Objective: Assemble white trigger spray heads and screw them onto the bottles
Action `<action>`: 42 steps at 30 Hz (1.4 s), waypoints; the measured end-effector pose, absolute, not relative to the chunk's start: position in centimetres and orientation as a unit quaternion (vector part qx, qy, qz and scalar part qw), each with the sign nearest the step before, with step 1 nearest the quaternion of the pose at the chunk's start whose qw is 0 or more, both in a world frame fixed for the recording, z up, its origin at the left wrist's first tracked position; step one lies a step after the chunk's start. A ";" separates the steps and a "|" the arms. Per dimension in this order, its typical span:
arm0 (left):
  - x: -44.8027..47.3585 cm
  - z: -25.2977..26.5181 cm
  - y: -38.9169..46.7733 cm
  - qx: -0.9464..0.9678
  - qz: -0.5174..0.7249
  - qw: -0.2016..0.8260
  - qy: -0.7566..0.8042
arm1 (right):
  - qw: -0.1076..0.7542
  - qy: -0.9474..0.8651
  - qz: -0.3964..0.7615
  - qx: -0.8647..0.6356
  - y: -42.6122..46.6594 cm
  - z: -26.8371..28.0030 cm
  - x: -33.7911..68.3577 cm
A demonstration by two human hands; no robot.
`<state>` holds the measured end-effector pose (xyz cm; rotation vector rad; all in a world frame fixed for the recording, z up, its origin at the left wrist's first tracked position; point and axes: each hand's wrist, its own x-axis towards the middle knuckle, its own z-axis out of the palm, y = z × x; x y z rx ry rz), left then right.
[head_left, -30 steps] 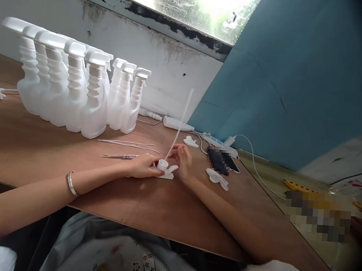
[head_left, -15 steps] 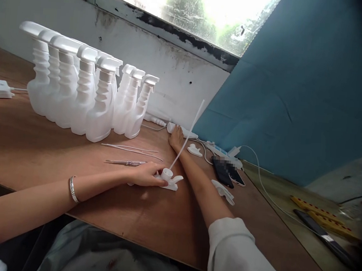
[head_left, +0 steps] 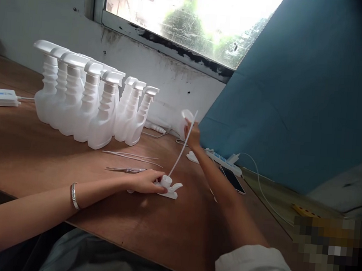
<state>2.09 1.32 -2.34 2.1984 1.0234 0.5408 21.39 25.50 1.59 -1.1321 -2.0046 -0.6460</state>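
My left hand (head_left: 147, 181) is closed on a white spray trigger head (head_left: 171, 190), pressing it upside down on the table. From its round collar a thin dip tube (head_left: 183, 146) rises, leaning to the right. Farther back, my right hand (head_left: 194, 135) grips a white plastic bottle (head_left: 187, 114), lifted off the tabletop and tilted; the fingers and the tube hide part of it. Under my right forearm, another white sprayer part (head_left: 193, 156) lies partly covered.
Assembled spray bottles (head_left: 102, 119) stand grouped at back left. Loose tubes (head_left: 132, 156) and a slim metal tool (head_left: 123, 170) lie left of centre. A power strip (head_left: 224, 162) with cables and a phone (head_left: 232, 179) are to the right, before a blue sheet (head_left: 281, 97).
My right hand has lifted the white bottle from the back of the table, raising it to the right. The left hand keeps the trigger head in place. The view has tilted slightly up.
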 end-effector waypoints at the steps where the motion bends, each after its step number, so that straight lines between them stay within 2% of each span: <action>1: 2.1 -2.4 1.3 0.836 0.206 0.324 0.393 | 0.398 -0.761 -0.261 -0.440 24.9 3.4 22.0; 2: 2.1 -2.4 1.3 0.833 0.206 0.326 0.397 | 0.446 -0.737 -0.271 -0.429 24.3 5.3 22.6; 3: 2.1 -2.4 1.3 0.831 0.207 0.328 0.399 | 0.555 -0.694 -0.271 -0.370 23.5 7.3 23.2; 5: 2.1 -2.3 1.2 0.828 0.208 0.330 0.402 | 0.632 -0.642 -0.282 -0.329 22.0 11.5 24.3; 7: 2.1 -2.2 1.2 0.830 0.208 0.330 0.399 | 0.753 -0.573 -0.241 -0.218 20.4 15.3 25.3; 10: 2.1 -2.2 1.2 0.834 0.213 0.327 0.390 | 0.784 -0.557 -0.221 -0.164 18.3 19.9 26.2; 13: 2.2 -2.2 1.2 0.835 0.215 0.328 0.386 | 0.773 -0.592 -0.194 -0.121 16.5 23.0 26.0; 19: 2.2 -2.0 1.2 0.836 0.204 0.323 0.393 | 0.744 -0.645 -0.172 -0.020 14.1 25.2 22.9; 23: 2.2 -2.3 1.3 0.838 0.210 0.321 0.388 | 0.708 -0.694 -0.125 -0.040 12.6 23.8 20.8; 28: 2.2 -2.9 2.0 0.818 0.288 0.357 0.348 | 0.672 -0.724 0.014 -0.154 9.9 20.0 21.2; 33: 1.2 -1.6 3.3 0.647 0.481 0.463 0.368 | 0.717 -0.600 0.194 -0.299 7.5 13.9 25.1; 36: 0.2 -1.3 4.3 0.553 0.569 0.497 0.352 | 0.750 -0.501 0.278 -0.331 5.9 9.0 26.8; 40: -0.3 -2.1 5.0 0.492 0.569 0.570 0.332 | 0.736 -0.439 0.376 -0.353 3.4 3.4 27.0; 42: 0.1 -2.3 4.9 0.463 0.547 0.611 0.337 | 0.736 -0.419 0.385 -0.367 2.3 1.6 26.8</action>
